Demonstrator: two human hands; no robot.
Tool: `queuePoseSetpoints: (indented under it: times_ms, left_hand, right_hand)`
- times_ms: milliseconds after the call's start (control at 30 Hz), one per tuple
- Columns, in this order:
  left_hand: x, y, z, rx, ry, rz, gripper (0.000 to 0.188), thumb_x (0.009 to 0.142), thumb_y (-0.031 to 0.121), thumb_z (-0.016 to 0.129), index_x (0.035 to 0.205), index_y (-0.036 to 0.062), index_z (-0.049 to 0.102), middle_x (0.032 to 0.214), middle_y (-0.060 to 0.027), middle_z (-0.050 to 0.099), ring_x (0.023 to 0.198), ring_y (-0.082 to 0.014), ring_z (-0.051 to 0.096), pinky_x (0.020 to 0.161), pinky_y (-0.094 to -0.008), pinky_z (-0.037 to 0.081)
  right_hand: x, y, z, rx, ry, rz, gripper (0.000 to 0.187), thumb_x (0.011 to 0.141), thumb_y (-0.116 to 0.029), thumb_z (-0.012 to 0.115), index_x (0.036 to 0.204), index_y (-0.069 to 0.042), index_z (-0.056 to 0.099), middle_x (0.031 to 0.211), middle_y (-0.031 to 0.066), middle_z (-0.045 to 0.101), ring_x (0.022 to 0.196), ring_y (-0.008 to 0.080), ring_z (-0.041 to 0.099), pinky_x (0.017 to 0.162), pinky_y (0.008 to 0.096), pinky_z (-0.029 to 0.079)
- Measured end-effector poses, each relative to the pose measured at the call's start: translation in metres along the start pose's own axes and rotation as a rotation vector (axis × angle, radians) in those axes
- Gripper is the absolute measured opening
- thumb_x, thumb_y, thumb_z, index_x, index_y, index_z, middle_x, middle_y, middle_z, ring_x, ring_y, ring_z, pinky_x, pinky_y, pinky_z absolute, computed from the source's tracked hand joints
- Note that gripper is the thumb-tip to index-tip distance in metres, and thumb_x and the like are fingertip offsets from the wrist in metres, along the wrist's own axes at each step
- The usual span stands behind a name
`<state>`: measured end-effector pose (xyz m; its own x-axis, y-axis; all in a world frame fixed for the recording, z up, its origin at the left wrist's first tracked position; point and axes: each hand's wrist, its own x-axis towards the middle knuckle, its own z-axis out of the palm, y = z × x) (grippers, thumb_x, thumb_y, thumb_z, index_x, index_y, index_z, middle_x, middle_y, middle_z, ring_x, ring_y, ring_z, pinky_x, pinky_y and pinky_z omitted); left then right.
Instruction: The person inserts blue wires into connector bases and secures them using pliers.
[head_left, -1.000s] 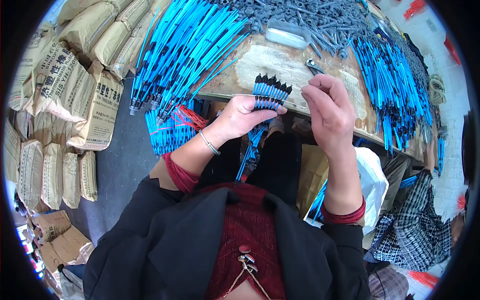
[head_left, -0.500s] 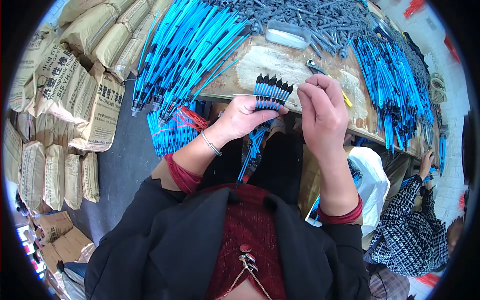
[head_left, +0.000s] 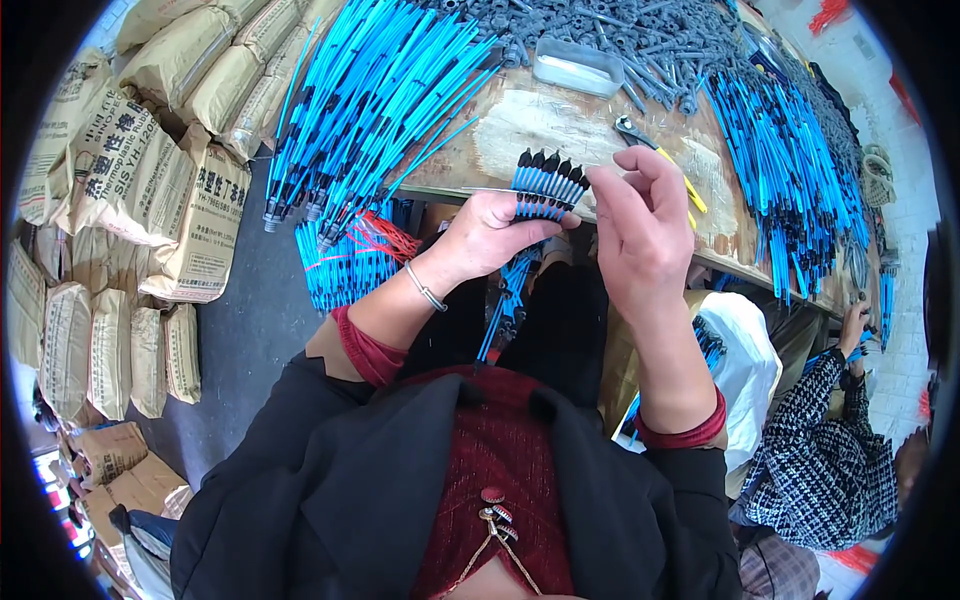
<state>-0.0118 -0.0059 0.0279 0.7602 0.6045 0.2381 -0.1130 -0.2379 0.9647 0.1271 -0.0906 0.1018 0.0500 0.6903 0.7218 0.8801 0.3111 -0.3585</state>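
My left hand (head_left: 492,232) is closed around a fanned bunch of thin blue tubes with black pointed tips (head_left: 549,184), held upright at the table's near edge. Its thumb lies across the front of the row. At the right end of the fan is my right hand (head_left: 650,225), thumb and forefinger drawn together by the outermost tips. Whatever sits between those fingertips is too small to make out. More blue tubes (head_left: 512,285) hang below the left hand, between my knees.
Blue tubes are heaped on the table at left (head_left: 375,100) and right (head_left: 790,190). Grey plastic parts (head_left: 640,35), a clear tray (head_left: 577,70) and yellow-handled pliers (head_left: 630,128) lie beyond my hands. Paper sacks (head_left: 130,185) stand left; another person's hand (head_left: 853,325) works at right.
My right hand has shifted slightly left, bringing its fingertips closer to the fan's right end. The left hand keeps its hold on the blue tubes.
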Motion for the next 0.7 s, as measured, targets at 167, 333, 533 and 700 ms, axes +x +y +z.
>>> queuePoseSetpoints:
  times_ms: [167, 333, 533, 700]
  left_hand:
    - [0.001, -0.002, 0.001, -0.013, 0.003, -0.023, 0.018, 0.081, 0.005, 0.061, 0.099, 0.0036, 0.065, 0.092, -0.0044, 0.067, 0.086, -0.0094, 0.061, 0.078, -0.0244, 0.048]
    - [-0.001, -0.004, -0.001, -0.124, -0.006, -0.040, 0.018, 0.082, 0.004, 0.061, 0.100, 0.0018, 0.065, 0.093, -0.0049, 0.067, 0.087, -0.0102, 0.061, 0.079, -0.0247, 0.048]
    - [-0.001, -0.001, -0.007, -0.183, 0.014, -0.066, 0.018, 0.082, 0.002, 0.059, 0.100, 0.0008, 0.064, 0.093, -0.0060, 0.067, 0.089, -0.0110, 0.061, 0.081, -0.0256, 0.048]
    - [0.000, -0.003, -0.009, -0.151, 0.012, -0.060, 0.019, 0.082, 0.002, 0.060, 0.100, 0.0011, 0.064, 0.094, -0.0057, 0.067, 0.089, -0.0111, 0.061, 0.081, -0.0257, 0.048]
  right_hand:
    - [-0.001, 0.004, 0.007, 0.004, 0.034, 0.086, 0.021, 0.078, 0.006, 0.057, 0.097, -0.001, 0.062, 0.080, 0.0096, 0.055, 0.071, 0.0206, 0.056, 0.062, 0.0275, 0.046]
    - [0.000, 0.011, 0.008, 0.149, -0.031, 0.188, 0.019, 0.082, 0.004, 0.053, 0.098, -0.001, 0.062, 0.080, 0.0088, 0.055, 0.073, 0.0203, 0.056, 0.067, 0.0279, 0.045]
    - [0.009, 0.016, 0.001, 0.308, -0.167, 0.217, 0.019, 0.083, 0.004, 0.051, 0.098, -0.001, 0.062, 0.080, 0.0082, 0.055, 0.075, 0.0187, 0.054, 0.068, 0.0270, 0.043]
    - [0.012, 0.021, 0.001, 0.337, -0.220, 0.170, 0.019, 0.082, 0.004, 0.052, 0.098, -0.001, 0.062, 0.080, 0.0081, 0.056, 0.075, 0.0176, 0.054, 0.067, 0.0259, 0.042]
